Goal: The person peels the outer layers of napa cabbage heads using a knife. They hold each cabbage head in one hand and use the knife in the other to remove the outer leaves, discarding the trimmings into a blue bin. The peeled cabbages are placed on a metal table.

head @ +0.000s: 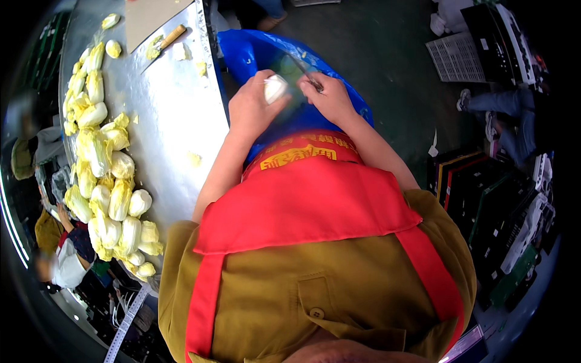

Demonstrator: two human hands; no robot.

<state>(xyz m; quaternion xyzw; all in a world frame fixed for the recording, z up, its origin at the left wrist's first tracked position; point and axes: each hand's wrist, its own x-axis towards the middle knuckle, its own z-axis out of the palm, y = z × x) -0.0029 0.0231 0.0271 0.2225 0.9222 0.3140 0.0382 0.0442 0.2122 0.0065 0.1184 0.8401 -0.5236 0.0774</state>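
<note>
My left hand (252,106) grips a small pale napa cabbage heart (275,88) above a bin lined with a blue plastic bag (240,54). To its right, my right hand (329,95) is closed around the handle of a knife (299,67), whose blade points up and away to the left. The blade is apart from the cabbage. Blurred pale green scraps (290,75) show inside the bag. On the metal table (168,118) at my left lies a long heap of small yellow-white napa cabbages (97,149).
A second knife with a wooden handle (173,35) rests on the table near loose leaf pieces and a tan board (150,18). Black crates (481,199) are stacked at the right, with a white crate (456,56) beyond. Other people (72,258) are around the table and at right.
</note>
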